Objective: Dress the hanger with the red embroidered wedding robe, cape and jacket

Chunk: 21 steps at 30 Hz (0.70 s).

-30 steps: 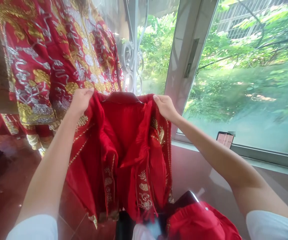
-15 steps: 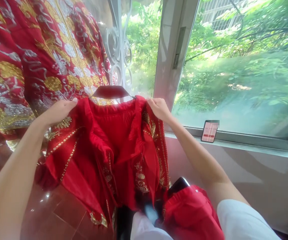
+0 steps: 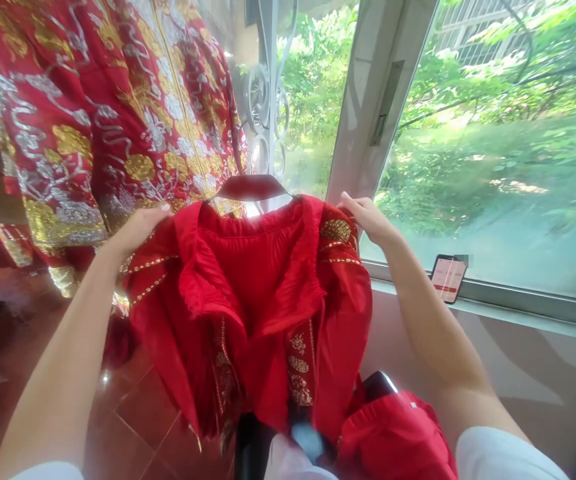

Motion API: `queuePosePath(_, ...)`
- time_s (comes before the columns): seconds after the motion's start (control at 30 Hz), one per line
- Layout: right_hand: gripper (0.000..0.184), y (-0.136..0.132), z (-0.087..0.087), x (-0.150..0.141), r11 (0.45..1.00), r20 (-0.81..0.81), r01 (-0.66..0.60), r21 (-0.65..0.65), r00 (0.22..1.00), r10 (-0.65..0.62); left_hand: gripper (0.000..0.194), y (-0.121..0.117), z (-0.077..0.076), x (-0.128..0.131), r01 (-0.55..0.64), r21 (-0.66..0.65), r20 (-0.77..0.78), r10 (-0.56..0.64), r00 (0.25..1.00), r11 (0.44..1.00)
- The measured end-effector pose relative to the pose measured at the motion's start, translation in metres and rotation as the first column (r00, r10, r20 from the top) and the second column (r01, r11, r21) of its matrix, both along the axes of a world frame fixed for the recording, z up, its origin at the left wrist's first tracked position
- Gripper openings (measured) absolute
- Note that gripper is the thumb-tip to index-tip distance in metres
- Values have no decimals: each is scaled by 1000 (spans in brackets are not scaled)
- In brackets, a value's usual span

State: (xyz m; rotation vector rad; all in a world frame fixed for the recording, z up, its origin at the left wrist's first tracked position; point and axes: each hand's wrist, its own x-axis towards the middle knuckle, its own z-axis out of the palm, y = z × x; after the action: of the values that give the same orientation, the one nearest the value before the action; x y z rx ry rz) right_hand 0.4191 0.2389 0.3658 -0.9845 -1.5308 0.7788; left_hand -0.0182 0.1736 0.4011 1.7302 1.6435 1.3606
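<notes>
A red satin jacket [image 3: 258, 267] with gold beadwork hangs in front of me, its front parted and its pleated collar lining showing. My left hand [image 3: 141, 230] is closed on the jacket's shoulder at the left. At the other shoulder, my right hand [image 3: 368, 217] pinches the fabric beside a gold beaded patch. A dark red hanger or collar piece [image 3: 255, 187] shows just above the neckline; which of these it is, I cannot tell. The fingertips are partly hidden behind the cloth.
Behind on the left hangs a large red garment [image 3: 143, 120] with gold and silver embroidery. A phone [image 3: 449, 277] leans on the window sill at right. Red cloth [image 3: 398, 433] with a dark device [image 3: 379, 385] lies low at right. Tiled floor [image 3: 143, 407] spreads below.
The view has swung left, so everything sits further right. The jacket's right shoulder has spread outward and its beaded patch now faces me. Both hands keep hold of the shoulders.
</notes>
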Motion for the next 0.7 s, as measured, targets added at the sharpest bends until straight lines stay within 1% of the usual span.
queuePosePath(0.07, 48, -3, -9, 3, 999, -7, -33, -29, 999, 33, 36, -14, -1, -2, 63, 21, -127, -59, 990, 998)
queuePosePath(0.13, 46, -3, -16, 2, 993, -64, -69, -94, 996, 63, 37, -20, -2, -1, 132, 7, -171, -129, 977, 991)
queuePosePath(0.17, 46, -1, -18, 0, 989, -83, -80, -124, 994, 70, 38, -19, -2, -1, 169, -29, -145, -171, 975, 985)
queuePosePath(0.23, 47, 2, -20, -3, 984, -69, -90, -152, 994, 81, 40, -14, -1, 1, 226, -113, -43, -232, 972, 968)
queuePosePath(0.27, 48, 3, -20, -4, 986, -46, -89, -142, 995, 83, 42, -11, 0, 2, 230, -142, -20, -235, 972, 963)
queuePosePath(0.3, 49, 3, -20, -4, 989, -20, -85, -123, 996, 84, 44, -10, 1, 4, 202, -135, -47, -210, 977, 970)
queuePosePath(0.33, 49, 2, -19, -4, 992, 5, -77, -99, 997, 77, 44, -11, 0, 6, 139, -76, -128, -148, 981, 987)
queuePosePath(0.37, 48, -1, -18, -3, 997, 31, -44, -65, 998, 46, 44, -15, -1, 10, 45, 47, -240, -33, 970, 998)
queuePosePath(0.4, 46, -5, -17, -1, 1000, 56, 30, -9, 998, -29, 43, -24, -4, 15, -62, 214, -344, 134, 929, 975)
queuePosePath(0.43, 43, -11, -17, 0, 987, 76, 142, 78, 986, -148, 41, -35, -9, 22, -164, 392, -404, 330, 853, 905)
queuePosePath(0.47, 40, -19, -16, 0, 941, 84, 275, 195, 952, -295, 40, -48, -15, 30, -247, 538, -417, 510, 753, 806)
queuePosePath(0.5, 35, -27, -16, -1, 859, 79, 392, 329, 895, -439, 40, -63, -24, 39, -313, 621, -413, 639, 649, 719)
queuePosePath(0.53, 32, -35, -16, -2, 761, 72, 462, 456, 833, -549, 41, -76, -35, 49, -367, 634, -429, 705, 565, 680)
queuePosePath(0.57, 29, -42, -16, -6, 680, 80, 475, 558, 785, -614, 44, -87, -46, 58, -406, 600, -487, 717, 499, 690)
queuePosePath(0.6, 27, -47, -16, -11, 639, 111, 443, 629, 762, -638, 46, -95, -58, 67, -439, 547, -549, 702, 454, 713)
queuePosePath(0.63, 27, -50, -16, -18, 630, 159, 387, 673, 756, -635, 47, -100, -68, 75, -469, 481, -602, 668, 438, 741)
queuePosePath(0.67, 27, -51, -14, -26, 634, 207, 331, 699, 755, -622, 46, -101, -77, 81, -495, 410, -640, 628, 442, 766)
queuePosePath(0.7, 29, -50, -10, -36, 641, 247, 282, 714, 755, -607, 43, -99, -83, 85, -512, 344, -655, 592, 469, 787)
